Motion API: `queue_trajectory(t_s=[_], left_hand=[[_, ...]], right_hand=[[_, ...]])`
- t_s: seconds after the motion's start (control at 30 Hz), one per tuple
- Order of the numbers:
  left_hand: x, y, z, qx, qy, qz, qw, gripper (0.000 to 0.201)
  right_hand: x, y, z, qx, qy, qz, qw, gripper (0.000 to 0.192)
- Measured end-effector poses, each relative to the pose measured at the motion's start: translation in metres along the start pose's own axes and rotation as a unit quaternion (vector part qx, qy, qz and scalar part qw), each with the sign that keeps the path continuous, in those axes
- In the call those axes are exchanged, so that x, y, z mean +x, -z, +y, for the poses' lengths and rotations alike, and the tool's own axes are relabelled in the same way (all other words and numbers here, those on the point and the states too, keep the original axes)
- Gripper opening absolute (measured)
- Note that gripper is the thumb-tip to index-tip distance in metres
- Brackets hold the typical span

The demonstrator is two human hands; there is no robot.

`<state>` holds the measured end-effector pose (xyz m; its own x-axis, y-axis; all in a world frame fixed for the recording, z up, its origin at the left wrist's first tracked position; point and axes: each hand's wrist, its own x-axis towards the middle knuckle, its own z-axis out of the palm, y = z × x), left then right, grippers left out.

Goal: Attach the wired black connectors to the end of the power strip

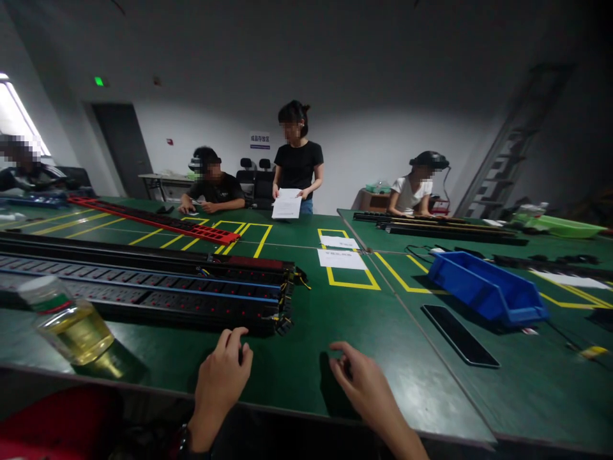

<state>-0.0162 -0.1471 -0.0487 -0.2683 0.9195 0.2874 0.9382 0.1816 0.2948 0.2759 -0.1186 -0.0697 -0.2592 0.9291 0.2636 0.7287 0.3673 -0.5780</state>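
Strips of black housing (205,297) with red-dotted faces lie side by side on the green desk (297,383), far of your hands and mostly to the left. Their long axis runs left to right across your reach, the right end set a little nearer to you than the left. Your left hand (224,364) is the closer one: its fingertips come up to the near edge, just left of the right end, where loose wires and connectors (282,324) show. You cannot tell from here whether they touch it. That left grip is loosely curled, with a gap between thumb and forefinger and nothing in it.

Your right hand (361,377) sits right of that end, apart from it, forefinger stretched left, the other fingers bent, its grip slack and holding nothing. Farther right lie a dark phone (460,335) and a blue bin (467,295); near left of the strips stands a bottle (79,329).
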Motion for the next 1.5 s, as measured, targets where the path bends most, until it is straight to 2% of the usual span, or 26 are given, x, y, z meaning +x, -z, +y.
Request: queue_trajectory(t_s=[0.1,0.2,0.27,0.43,0.53,0.67,0.73,0.8,0.9,1.0,1.1,1.17,1.5], left_hand=[[-0.001,0.0,0.0,-0.001,0.001,0.002,1.0,0.029],[-0.001,0.0,-0.001,-0.001,-0.001,0.003,1.0,0.029],[-0.001,0.0,-0.001,-0.002,-0.001,0.0,1.0,0.029],[-0.001,0.0,-0.001,-0.001,-0.003,-0.003,1.0,0.03],[-0.002,-0.001,-0.001,-0.005,-0.002,-0.003,1.0,0.029],[-0.002,-0.002,-0.002,-0.007,0.0,-0.002,1.0,0.029],[-0.001,-0.001,-0.001,-0.006,0.002,-0.003,1.0,0.029],[-0.001,-0.001,-0.001,-0.005,0.001,-0.005,1.0,0.029],[0.0,0.0,-0.001,-0.009,-0.003,-0.004,1.0,0.028],[-0.001,0.0,-0.002,-0.013,-0.002,-0.006,1.0,0.028],[-0.001,-0.003,-0.004,-0.008,0.005,-0.01,1.0,0.027],[0.0,-0.005,-0.005,-0.002,0.009,-0.012,1.0,0.027],[-0.002,-0.006,-0.006,-0.006,0.012,-0.019,1.0,0.027]], right_hand=[[0.034,0.0,-0.022,0.083,0.08,-0.066,0.991,0.036],[0.074,-0.006,-0.036,0.102,0.136,-0.085,0.982,0.05],[0.098,-0.012,-0.038,0.099,0.166,-0.089,0.977,0.052],[0.134,-0.028,-0.028,0.094,0.208,-0.124,0.966,0.02],[0.136,-0.031,-0.023,0.104,0.206,-0.118,0.966,0.017],[0.138,-0.022,-0.009,0.132,0.185,-0.15,0.962,0.017],[0.144,-0.014,0.004,0.135,0.153,-0.154,0.967,0.018],[0.151,-0.005,0.023,0.12,0.104,-0.123,0.98,0.021],[0.161,0.003,0.055,0.095,0.013,-0.041,0.995,0.024],[0.168,0.006,0.083,0.048,-0.073,0.029,0.996,0.028],[0.171,0.002,0.102,0.019,-0.133,0.055,0.989,0.028],[0.172,-0.001,0.108,0.012,-0.148,0.06,0.987,0.026],[0.171,-0.006,0.111,0.006,-0.126,0.032,0.991,0.026]])
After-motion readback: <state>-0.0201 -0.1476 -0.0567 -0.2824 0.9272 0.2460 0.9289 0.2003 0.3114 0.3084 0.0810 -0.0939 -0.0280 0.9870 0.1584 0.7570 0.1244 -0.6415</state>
